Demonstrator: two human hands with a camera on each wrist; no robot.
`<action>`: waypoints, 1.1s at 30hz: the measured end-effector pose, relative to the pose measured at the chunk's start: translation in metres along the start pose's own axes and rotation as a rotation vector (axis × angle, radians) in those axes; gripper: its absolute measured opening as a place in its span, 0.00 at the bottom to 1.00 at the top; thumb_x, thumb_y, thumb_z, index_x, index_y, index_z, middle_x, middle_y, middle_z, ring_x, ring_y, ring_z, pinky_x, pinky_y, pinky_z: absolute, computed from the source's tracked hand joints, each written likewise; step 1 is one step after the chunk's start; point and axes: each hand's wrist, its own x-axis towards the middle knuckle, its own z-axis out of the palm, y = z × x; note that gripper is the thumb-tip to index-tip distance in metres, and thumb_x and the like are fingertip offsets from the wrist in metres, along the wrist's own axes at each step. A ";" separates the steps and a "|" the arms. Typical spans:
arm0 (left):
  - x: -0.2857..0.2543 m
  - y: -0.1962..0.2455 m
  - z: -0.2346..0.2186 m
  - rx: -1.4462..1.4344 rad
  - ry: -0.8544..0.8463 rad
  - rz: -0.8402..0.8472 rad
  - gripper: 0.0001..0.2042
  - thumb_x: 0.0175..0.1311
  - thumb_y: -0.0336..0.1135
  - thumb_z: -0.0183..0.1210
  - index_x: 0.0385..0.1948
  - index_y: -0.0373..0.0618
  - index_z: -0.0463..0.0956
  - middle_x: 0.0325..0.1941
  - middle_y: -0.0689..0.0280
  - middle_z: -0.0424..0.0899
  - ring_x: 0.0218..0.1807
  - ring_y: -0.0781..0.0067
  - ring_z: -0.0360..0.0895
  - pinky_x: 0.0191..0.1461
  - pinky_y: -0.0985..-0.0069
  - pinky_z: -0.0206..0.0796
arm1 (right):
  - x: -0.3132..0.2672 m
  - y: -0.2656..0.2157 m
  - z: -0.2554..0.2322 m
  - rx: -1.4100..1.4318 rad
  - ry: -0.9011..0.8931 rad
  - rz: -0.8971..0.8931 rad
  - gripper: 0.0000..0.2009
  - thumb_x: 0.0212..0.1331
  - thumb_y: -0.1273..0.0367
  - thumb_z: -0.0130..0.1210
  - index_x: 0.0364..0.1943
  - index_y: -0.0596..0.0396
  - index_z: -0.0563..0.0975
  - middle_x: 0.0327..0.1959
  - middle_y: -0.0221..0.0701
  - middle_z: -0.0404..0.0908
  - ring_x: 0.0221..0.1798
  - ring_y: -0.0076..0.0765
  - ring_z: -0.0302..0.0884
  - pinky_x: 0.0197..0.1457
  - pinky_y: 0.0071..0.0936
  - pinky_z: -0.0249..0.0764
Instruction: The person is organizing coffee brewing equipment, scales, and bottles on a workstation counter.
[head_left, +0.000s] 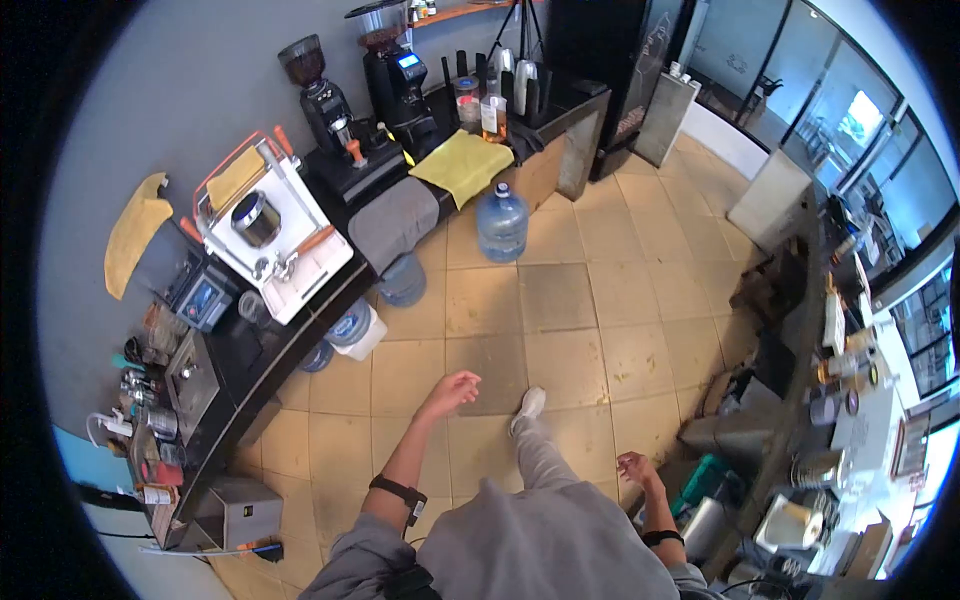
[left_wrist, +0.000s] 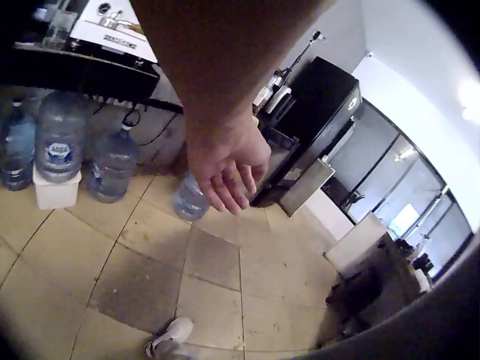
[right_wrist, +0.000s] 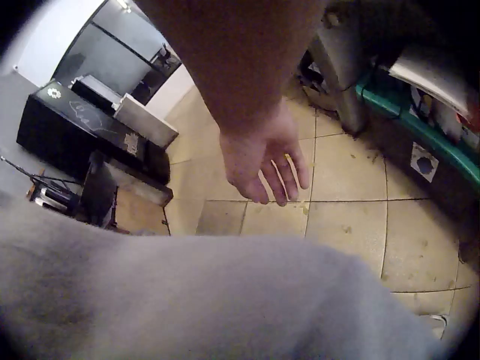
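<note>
The left hand hangs over the tiled floor, holding nothing, its fingers loosely bent; in the left wrist view that hand shows in front of a water jug standing on the floor. Lower right in the head view, the right hand hangs beside the body, also without anything in it. Its fingers are relaxed and slightly spread in the right wrist view, where the hand is above the floor tiles. Neither hand touches any object.
A blue water jug stands on the floor ahead. Several more jugs sit beneath the curved black counter on the left, which bears a white espresso machine. Along the right runs a cluttered counter, with a green-rimmed bin below.
</note>
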 end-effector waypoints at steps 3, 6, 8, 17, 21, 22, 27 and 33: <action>0.060 0.046 -0.023 0.036 0.000 0.056 0.10 0.74 0.36 0.49 0.48 0.43 0.76 0.34 0.67 0.80 0.34 0.81 0.77 0.39 0.80 0.70 | 0.131 0.027 -0.033 0.356 -0.392 0.181 0.09 0.63 0.69 0.50 0.44 0.53 0.78 0.29 0.32 0.81 0.27 0.29 0.77 0.24 0.27 0.72; 0.123 0.097 -0.056 0.077 0.035 0.145 0.10 0.73 0.35 0.50 0.48 0.42 0.76 0.34 0.67 0.80 0.35 0.80 0.78 0.41 0.79 0.71 | 0.159 -0.096 -0.043 -0.200 -0.149 -0.056 0.10 0.63 0.64 0.53 0.42 0.52 0.78 0.28 0.30 0.79 0.26 0.29 0.77 0.24 0.28 0.71; 0.141 0.121 -0.070 0.084 0.084 0.152 0.10 0.73 0.34 0.50 0.48 0.41 0.75 0.34 0.67 0.80 0.36 0.79 0.78 0.42 0.78 0.72 | 0.230 -0.125 -0.060 -0.357 -0.130 -0.124 0.10 0.62 0.64 0.53 0.43 0.52 0.78 0.28 0.30 0.79 0.25 0.29 0.77 0.24 0.28 0.71; 0.299 0.216 -0.149 0.036 0.259 0.345 0.08 0.71 0.31 0.52 0.45 0.41 0.77 0.33 0.67 0.81 0.35 0.78 0.77 0.42 0.78 0.71 | 0.317 -0.498 -0.080 -0.487 0.132 -0.685 0.13 0.63 0.67 0.53 0.48 0.56 0.79 0.35 0.38 0.84 0.34 0.32 0.82 0.40 0.31 0.78; 0.399 0.269 -0.193 0.163 0.428 0.463 0.07 0.68 0.30 0.54 0.42 0.40 0.78 0.32 0.66 0.82 0.36 0.77 0.78 0.41 0.78 0.70 | 0.341 -0.658 -0.075 -0.436 0.195 -0.805 0.11 0.61 0.70 0.54 0.47 0.54 0.78 0.39 0.41 0.82 0.39 0.42 0.82 0.42 0.34 0.78; 0.419 0.285 -0.203 0.183 0.505 0.511 0.07 0.67 0.30 0.54 0.41 0.40 0.78 0.32 0.66 0.82 0.36 0.77 0.78 0.41 0.77 0.70 | 0.351 -0.692 -0.076 -0.430 0.217 -0.893 0.11 0.61 0.72 0.54 0.48 0.54 0.78 0.41 0.41 0.81 0.39 0.42 0.83 0.42 0.33 0.78; 0.512 0.354 -0.256 0.286 0.577 0.597 0.09 0.60 0.25 0.56 0.42 0.41 0.76 0.37 0.62 0.80 0.40 0.66 0.78 0.45 0.70 0.71 | 0.402 -0.842 -0.070 -0.426 0.277 -1.067 0.12 0.62 0.77 0.52 0.49 0.54 0.76 0.45 0.39 0.79 0.40 0.42 0.82 0.42 0.29 0.79; 0.584 0.368 -0.286 0.509 0.650 0.682 0.25 0.54 0.28 0.62 0.57 0.48 0.68 0.55 0.53 0.68 0.57 0.50 0.69 0.61 0.60 0.64 | 0.448 -0.942 -0.050 -0.499 0.179 -1.131 0.12 0.65 0.78 0.47 0.51 0.55 0.76 0.45 0.39 0.80 0.45 0.40 0.81 0.46 0.29 0.79</action>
